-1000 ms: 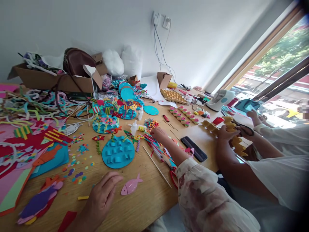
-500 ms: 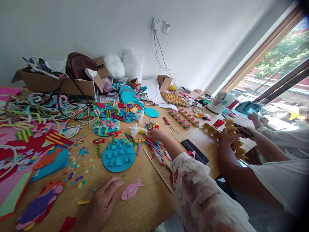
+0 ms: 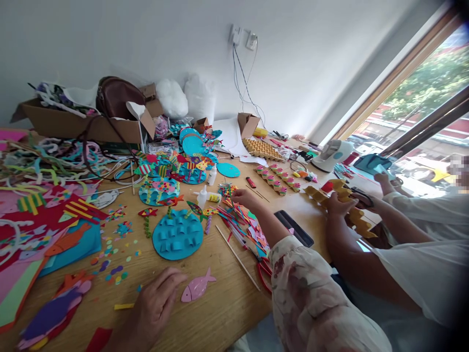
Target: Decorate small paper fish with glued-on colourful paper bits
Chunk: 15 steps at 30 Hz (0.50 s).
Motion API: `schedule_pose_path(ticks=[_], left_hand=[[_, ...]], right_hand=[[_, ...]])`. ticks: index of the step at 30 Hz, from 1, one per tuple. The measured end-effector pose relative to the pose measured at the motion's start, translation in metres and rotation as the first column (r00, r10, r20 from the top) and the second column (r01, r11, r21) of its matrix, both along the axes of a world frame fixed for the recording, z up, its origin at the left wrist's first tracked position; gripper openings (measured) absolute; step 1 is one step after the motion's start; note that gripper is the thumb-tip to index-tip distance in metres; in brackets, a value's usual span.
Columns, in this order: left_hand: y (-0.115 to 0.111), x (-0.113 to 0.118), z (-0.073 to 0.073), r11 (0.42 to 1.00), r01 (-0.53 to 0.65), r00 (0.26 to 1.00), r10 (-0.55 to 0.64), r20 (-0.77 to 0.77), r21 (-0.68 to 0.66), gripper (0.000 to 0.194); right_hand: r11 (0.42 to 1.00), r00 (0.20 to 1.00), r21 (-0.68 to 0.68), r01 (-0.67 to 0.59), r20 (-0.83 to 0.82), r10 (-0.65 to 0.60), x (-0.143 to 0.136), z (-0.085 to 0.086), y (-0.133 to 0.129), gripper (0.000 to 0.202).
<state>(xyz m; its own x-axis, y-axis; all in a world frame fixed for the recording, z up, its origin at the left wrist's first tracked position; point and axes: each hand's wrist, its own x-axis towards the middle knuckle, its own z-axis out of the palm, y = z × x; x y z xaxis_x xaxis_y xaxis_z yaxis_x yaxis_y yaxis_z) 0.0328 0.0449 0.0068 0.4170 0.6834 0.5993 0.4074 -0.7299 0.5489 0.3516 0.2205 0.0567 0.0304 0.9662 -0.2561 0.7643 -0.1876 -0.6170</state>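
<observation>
My left hand [image 3: 157, 298] rests on the table near the front, fingers loosely bent, with nothing visible in it. Just right of its fingertips lies a pink fish cutout [image 3: 199, 286] with a drawn eye. A round blue base [image 3: 178, 236] with raised paper loops stands beyond it, paper fish on twisted stems at its back edge. My right hand [image 3: 242, 196] reaches over a pile of coloured paper strips [image 3: 240, 215]. Its fingers are drawn together at the pile's far end; what they grip, if anything, is too small to make out. A glue bottle [image 3: 202, 196] stands left of it.
A wooden stick [image 3: 238, 257], red-handled scissors [image 3: 264, 274] and a black case [image 3: 294, 228] lie around my right arm. Felt sheets and fish cutouts [image 3: 54, 313] cover the left side. At right, another person's hands cut a yellow egg carton [image 3: 361, 222].
My right hand has shifted slightly right and back over the strips, and its forearm has moved right, uncovering more paper pieces and the red-handled scissors. My left hand stays beside the pink fish.
</observation>
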Motion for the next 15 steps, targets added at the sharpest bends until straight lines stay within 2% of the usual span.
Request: schedule_pose_path(ticks=[4, 9, 15], left_hand=[[-0.001, 0.0, -0.001, 0.999, -0.015, 1.0, 0.015, 0.008, 0.029, 0.027], [-0.001, 0.0, 0.006, 0.998, -0.029, 1.0, 0.029, -0.009, 0.052, 0.028], [0.0, 0.003, 0.014, 0.998, -0.011, 1.0, 0.011, -0.007, 0.063, 0.026]], right_hand=[[0.996, 0.988, 0.053, 0.068, -0.141, -0.06, 0.001, 0.0, -0.003, 0.028], [0.976, 0.947, 0.162, 0.146, -0.308, -0.091, 0.0, 0.005, -0.006, 0.014], [0.949, 0.894, 0.237, 0.21, -0.439, -0.088, 0.001, 0.013, -0.008, 0.019]])
